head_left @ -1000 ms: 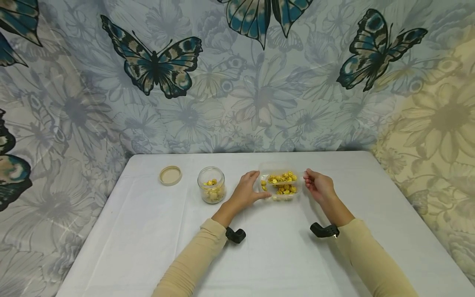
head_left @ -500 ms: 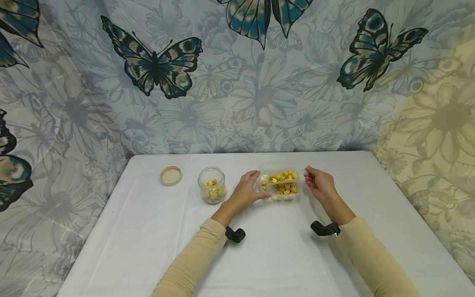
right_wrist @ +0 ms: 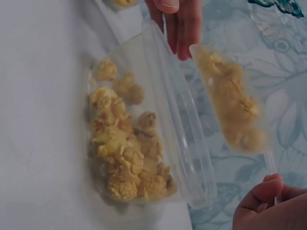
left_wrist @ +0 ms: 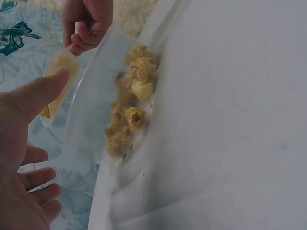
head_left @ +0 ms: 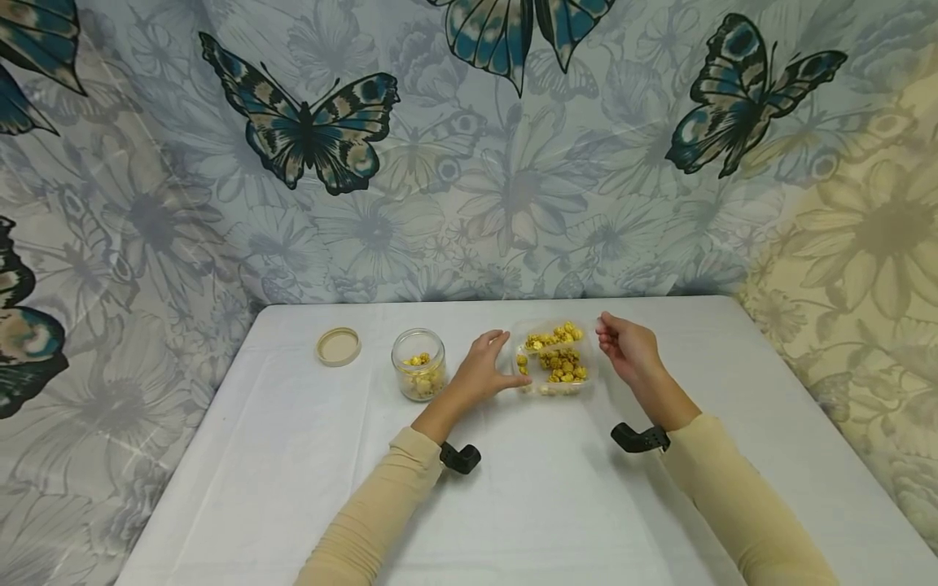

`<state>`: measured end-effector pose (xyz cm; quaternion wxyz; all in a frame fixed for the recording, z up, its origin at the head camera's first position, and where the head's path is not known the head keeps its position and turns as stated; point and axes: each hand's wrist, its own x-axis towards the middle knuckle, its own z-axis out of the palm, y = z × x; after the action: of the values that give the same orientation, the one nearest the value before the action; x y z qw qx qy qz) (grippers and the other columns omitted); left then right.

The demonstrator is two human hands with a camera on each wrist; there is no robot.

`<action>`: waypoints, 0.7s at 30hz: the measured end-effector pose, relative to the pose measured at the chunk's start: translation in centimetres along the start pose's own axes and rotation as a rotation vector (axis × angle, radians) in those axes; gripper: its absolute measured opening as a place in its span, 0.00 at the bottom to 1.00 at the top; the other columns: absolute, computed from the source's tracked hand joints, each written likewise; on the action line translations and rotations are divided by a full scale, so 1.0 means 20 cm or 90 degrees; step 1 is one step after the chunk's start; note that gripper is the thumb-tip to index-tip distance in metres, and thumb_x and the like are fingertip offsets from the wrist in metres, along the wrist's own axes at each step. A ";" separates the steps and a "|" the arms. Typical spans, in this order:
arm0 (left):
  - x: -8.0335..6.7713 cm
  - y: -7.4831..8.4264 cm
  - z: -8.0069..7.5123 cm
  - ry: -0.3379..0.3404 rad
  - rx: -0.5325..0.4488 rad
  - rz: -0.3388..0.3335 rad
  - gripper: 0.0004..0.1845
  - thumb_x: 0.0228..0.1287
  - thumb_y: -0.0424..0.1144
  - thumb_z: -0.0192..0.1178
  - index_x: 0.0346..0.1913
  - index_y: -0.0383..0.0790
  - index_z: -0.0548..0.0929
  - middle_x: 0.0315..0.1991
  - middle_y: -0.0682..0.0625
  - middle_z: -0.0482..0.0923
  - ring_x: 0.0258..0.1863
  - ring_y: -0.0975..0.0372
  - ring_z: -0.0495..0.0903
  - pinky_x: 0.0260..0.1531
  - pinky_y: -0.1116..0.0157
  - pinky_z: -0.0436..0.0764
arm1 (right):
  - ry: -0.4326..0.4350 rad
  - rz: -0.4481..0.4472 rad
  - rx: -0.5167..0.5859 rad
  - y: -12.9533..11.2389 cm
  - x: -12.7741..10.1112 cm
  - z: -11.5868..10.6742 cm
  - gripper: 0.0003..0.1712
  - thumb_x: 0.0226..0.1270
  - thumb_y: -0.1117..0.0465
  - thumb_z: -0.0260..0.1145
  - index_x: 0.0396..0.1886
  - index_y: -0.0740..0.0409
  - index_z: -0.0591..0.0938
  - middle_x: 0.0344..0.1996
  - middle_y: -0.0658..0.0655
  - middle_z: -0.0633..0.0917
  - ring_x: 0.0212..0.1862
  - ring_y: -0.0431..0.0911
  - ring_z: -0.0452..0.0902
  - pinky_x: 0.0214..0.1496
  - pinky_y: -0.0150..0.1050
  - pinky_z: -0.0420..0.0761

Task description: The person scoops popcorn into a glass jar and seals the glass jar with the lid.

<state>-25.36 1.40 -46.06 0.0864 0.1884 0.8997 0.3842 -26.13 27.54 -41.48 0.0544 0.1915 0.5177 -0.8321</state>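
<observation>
A clear plastic container [head_left: 555,391] with golden popcorn [right_wrist: 124,153] in it stands at the back middle of the table. My left hand [head_left: 479,370] is at its left side, thumb near the front corner and fingers toward the back; in the left wrist view the thumb [left_wrist: 43,91] is straight and the fingers are spread. My right hand [head_left: 632,352], to the right of the container, pinches the thin handle of a translucent scoop [right_wrist: 225,110]. The scoop is loaded with popcorn and hangs over the container, apart from its rim in the right wrist view.
Left of the container stands an open glass jar [head_left: 418,382] partly filled with popcorn. A round lid [head_left: 338,347] lies farther left on the white-covered table [head_left: 293,456]. Behind the table's back edge hangs a butterfly-patterned cloth [head_left: 469,203].
My right hand has risen slightly toward the back, lifting the loaded scoop. My left hand has shifted a little left and back. The jar and lid stay put.
</observation>
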 end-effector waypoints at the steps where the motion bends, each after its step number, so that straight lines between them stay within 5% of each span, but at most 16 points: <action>1: 0.00 0.00 -0.01 -0.003 0.001 -0.004 0.51 0.55 0.56 0.70 0.76 0.42 0.56 0.76 0.45 0.52 0.76 0.50 0.53 0.71 0.50 0.64 | 0.000 0.001 0.001 0.00 0.00 0.01 0.14 0.73 0.61 0.59 0.26 0.57 0.82 0.19 0.50 0.82 0.23 0.37 0.74 0.25 0.25 0.78; 8: -0.01 0.03 -0.04 -0.014 0.017 -0.021 0.53 0.54 0.57 0.70 0.77 0.42 0.55 0.77 0.44 0.51 0.77 0.49 0.50 0.71 0.48 0.63 | 0.005 0.008 0.009 -0.02 -0.02 0.04 0.14 0.73 0.61 0.59 0.25 0.57 0.83 0.19 0.50 0.82 0.23 0.37 0.75 0.24 0.26 0.78; 21: -0.05 0.07 -0.12 0.037 0.010 0.000 0.52 0.55 0.57 0.70 0.77 0.43 0.55 0.77 0.43 0.51 0.77 0.48 0.52 0.72 0.47 0.62 | -0.030 -0.014 0.043 -0.01 -0.03 0.11 0.14 0.75 0.62 0.55 0.28 0.57 0.82 0.18 0.51 0.81 0.22 0.39 0.75 0.24 0.26 0.78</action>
<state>-24.82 0.29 -43.46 0.0584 0.1777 0.9049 0.3823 -26.22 25.56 -40.19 0.0509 0.1677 0.4902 -0.8538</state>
